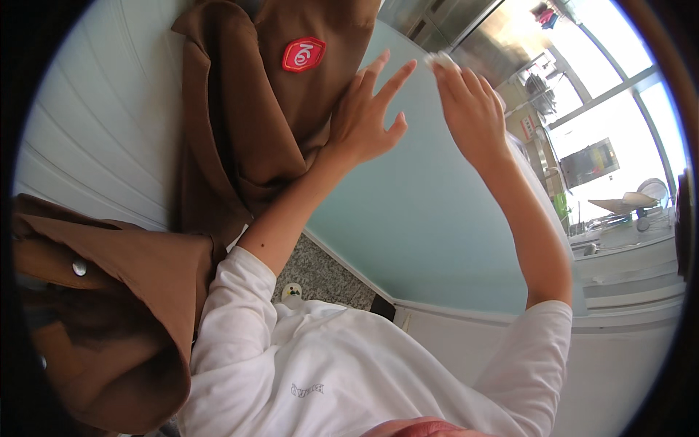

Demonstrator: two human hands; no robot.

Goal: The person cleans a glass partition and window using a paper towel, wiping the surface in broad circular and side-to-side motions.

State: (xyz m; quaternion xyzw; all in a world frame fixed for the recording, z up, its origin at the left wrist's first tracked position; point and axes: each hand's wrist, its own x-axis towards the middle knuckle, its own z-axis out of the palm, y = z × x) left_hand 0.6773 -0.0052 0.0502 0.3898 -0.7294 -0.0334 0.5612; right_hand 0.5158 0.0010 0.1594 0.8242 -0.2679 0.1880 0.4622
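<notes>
My left hand [368,117] is raised with its fingers spread, holding nothing that shows. It is beside a hanging brown cloth garment [278,109] with a red patch [304,54]; whether they touch is unclear. To its right, my right hand [472,109] is lifted before a pale green-blue panel [415,229], back of the hand up and fingers close together. A whitish blur [441,60] lies at its fingertips, and I cannot tell what it is. The right thumb is hidden.
Another brown cloth item [136,273] with metal snaps hangs at the lower left, by a white ribbed wall [109,109]. Speckled floor [327,270] and a light shoe [291,289] show below. At the right, a cluttered counter [628,248] runs under bright windows [617,131].
</notes>
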